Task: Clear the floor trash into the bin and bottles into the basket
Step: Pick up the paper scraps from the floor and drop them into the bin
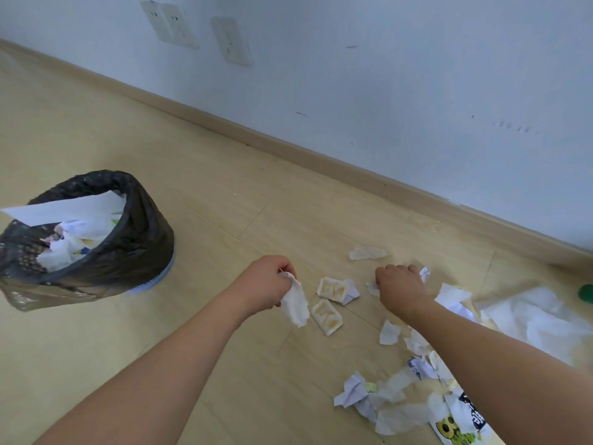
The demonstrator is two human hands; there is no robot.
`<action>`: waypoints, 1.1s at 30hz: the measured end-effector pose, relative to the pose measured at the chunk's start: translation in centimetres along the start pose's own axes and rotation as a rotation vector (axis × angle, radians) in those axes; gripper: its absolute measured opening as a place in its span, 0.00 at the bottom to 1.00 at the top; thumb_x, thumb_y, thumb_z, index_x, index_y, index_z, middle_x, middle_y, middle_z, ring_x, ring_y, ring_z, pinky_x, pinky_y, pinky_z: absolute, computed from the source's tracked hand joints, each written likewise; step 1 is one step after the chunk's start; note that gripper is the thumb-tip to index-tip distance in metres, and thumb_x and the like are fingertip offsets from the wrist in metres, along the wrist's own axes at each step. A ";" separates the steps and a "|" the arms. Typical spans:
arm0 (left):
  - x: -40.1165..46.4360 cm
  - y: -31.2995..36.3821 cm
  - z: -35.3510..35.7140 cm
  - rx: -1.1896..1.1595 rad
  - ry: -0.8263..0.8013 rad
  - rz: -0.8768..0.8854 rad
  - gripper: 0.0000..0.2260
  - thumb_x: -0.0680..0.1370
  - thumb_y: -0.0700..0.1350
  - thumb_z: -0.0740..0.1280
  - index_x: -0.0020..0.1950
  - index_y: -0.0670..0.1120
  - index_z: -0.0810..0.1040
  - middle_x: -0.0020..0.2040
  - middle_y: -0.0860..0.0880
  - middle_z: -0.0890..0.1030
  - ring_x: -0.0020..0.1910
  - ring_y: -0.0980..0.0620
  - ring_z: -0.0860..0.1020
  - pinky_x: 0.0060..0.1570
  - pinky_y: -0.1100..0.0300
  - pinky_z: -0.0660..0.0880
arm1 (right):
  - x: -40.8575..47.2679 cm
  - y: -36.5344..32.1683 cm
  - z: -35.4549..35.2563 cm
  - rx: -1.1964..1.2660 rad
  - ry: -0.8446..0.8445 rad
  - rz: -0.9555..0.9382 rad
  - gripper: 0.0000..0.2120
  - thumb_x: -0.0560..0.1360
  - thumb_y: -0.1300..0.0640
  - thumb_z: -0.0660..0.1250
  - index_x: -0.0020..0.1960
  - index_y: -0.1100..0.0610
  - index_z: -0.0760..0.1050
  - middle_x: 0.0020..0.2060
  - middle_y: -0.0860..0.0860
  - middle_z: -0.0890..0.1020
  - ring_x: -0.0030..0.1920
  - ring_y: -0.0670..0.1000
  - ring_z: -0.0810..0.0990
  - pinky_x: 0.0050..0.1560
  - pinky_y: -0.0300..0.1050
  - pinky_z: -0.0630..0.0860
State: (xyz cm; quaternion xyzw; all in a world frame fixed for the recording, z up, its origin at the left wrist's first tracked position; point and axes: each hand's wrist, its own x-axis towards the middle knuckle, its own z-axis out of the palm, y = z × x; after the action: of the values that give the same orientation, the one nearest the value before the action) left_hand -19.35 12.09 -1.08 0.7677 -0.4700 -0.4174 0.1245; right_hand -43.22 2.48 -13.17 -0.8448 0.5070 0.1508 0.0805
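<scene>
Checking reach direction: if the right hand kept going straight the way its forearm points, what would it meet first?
Probably the flat crumpled white tissue lying just beyond the right hand, then bare floor up to the beige baseboard; depth is uncertain.

Pale wood floor [96, 130], lined bin [128, 252], two foam trays [327, 311], scattered crumpled paper scraps [390, 332], printed wrapper [459, 428]

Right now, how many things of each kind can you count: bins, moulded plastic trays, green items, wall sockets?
Black-lined bin: 1
Cream moulded plastic trays on the floor: 2
Green object cut off at the right edge: 1
White wall socket plates: 2
Total: 6
</scene>
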 end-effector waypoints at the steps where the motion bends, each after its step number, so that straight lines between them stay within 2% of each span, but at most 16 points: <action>1: -0.1 -0.1 -0.6 0.009 -0.003 0.002 0.09 0.73 0.38 0.60 0.44 0.46 0.78 0.38 0.48 0.81 0.30 0.53 0.77 0.29 0.62 0.72 | 0.0 -0.4 -0.2 0.051 0.007 0.012 0.09 0.76 0.62 0.55 0.50 0.54 0.72 0.46 0.50 0.78 0.50 0.54 0.77 0.55 0.47 0.66; 4: -0.5 0.1 -2.9 0.032 -0.010 0.013 0.08 0.75 0.38 0.60 0.45 0.46 0.77 0.38 0.47 0.81 0.31 0.53 0.78 0.29 0.61 0.73 | 0.0 -1.7 -2.2 0.344 0.097 0.081 0.07 0.78 0.59 0.54 0.44 0.53 0.70 0.42 0.50 0.77 0.41 0.54 0.75 0.47 0.46 0.67; 8: -1.0 0.9 -7.7 0.023 0.026 0.045 0.08 0.75 0.37 0.58 0.47 0.43 0.76 0.41 0.43 0.82 0.30 0.52 0.80 0.30 0.60 0.77 | 0.0 -4.6 -8.1 0.713 0.190 0.099 0.07 0.78 0.56 0.58 0.46 0.53 0.75 0.39 0.48 0.80 0.38 0.51 0.78 0.37 0.44 0.72; 13: -2.3 -0.6 -16.3 -0.007 0.186 0.100 0.09 0.76 0.36 0.57 0.48 0.43 0.76 0.41 0.43 0.81 0.31 0.50 0.81 0.31 0.59 0.77 | 0.6 -11.5 -16.8 0.803 0.264 -0.027 0.06 0.78 0.53 0.62 0.45 0.51 0.76 0.35 0.45 0.78 0.33 0.46 0.75 0.31 0.41 0.69; 18: -4.1 -7.2 -26.3 0.115 0.460 0.120 0.10 0.77 0.39 0.59 0.44 0.49 0.78 0.42 0.48 0.80 0.37 0.51 0.78 0.37 0.58 0.75 | 3.3 -22.6 -23.6 0.711 0.277 -0.187 0.07 0.77 0.55 0.58 0.45 0.51 0.75 0.36 0.47 0.79 0.33 0.49 0.76 0.34 0.45 0.72; 22: -5.6 -14.3 -31.2 0.229 0.579 0.018 0.11 0.77 0.39 0.57 0.44 0.49 0.78 0.42 0.50 0.77 0.36 0.52 0.74 0.34 0.60 0.68 | 5.3 -33.0 -26.5 0.542 0.318 -0.380 0.09 0.79 0.55 0.56 0.49 0.52 0.75 0.41 0.48 0.79 0.40 0.51 0.77 0.40 0.47 0.77; 24: -5.7 -18.3 -32.5 0.346 0.624 -0.039 0.11 0.77 0.40 0.58 0.46 0.51 0.79 0.47 0.50 0.76 0.44 0.50 0.75 0.40 0.58 0.72 | 6.4 -37.9 -27.5 0.433 0.335 -0.489 0.10 0.79 0.56 0.55 0.50 0.53 0.74 0.43 0.50 0.79 0.42 0.52 0.77 0.41 0.48 0.76; 26: -5.0 -21.6 -32.6 0.570 0.689 -0.085 0.11 0.77 0.42 0.60 0.49 0.54 0.81 0.51 0.49 0.73 0.51 0.47 0.73 0.50 0.55 0.73 | 7.7 -41.1 -27.8 0.286 0.349 -0.556 0.09 0.79 0.59 0.54 0.48 0.54 0.73 0.43 0.50 0.79 0.42 0.53 0.77 0.40 0.47 0.74; 28: -4.0 -24.0 -31.8 0.655 0.656 -0.114 0.10 0.77 0.44 0.61 0.51 0.54 0.81 0.52 0.48 0.74 0.50 0.47 0.74 0.50 0.55 0.74 | 9.1 -43.5 -26.9 0.156 0.353 -0.566 0.08 0.78 0.61 0.55 0.47 0.53 0.73 0.43 0.50 0.79 0.42 0.53 0.77 0.40 0.45 0.70; 31: -2.6 -26.1 -30.4 0.500 0.485 -0.130 0.08 0.76 0.43 0.62 0.48 0.50 0.80 0.49 0.49 0.78 0.43 0.50 0.77 0.39 0.60 0.73 | 10.5 -46.0 -24.3 -0.010 0.279 -0.568 0.10 0.77 0.59 0.58 0.50 0.52 0.78 0.44 0.50 0.80 0.45 0.53 0.78 0.45 0.43 0.66; 33: -2.3 -26.5 -30.3 0.396 0.464 -0.121 0.07 0.75 0.44 0.62 0.49 0.49 0.78 0.47 0.51 0.77 0.44 0.50 0.76 0.41 0.59 0.73 | 10.8 -47.0 -22.7 -0.076 0.257 -0.602 0.10 0.77 0.56 0.59 0.53 0.51 0.79 0.45 0.50 0.81 0.47 0.54 0.78 0.48 0.45 0.65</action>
State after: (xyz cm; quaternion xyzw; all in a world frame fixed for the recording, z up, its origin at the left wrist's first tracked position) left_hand 19.48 21.85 3.44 0.8784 -0.4546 -0.1383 0.0514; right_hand 6.87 9.12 3.82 -0.9713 0.2345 0.0313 0.0255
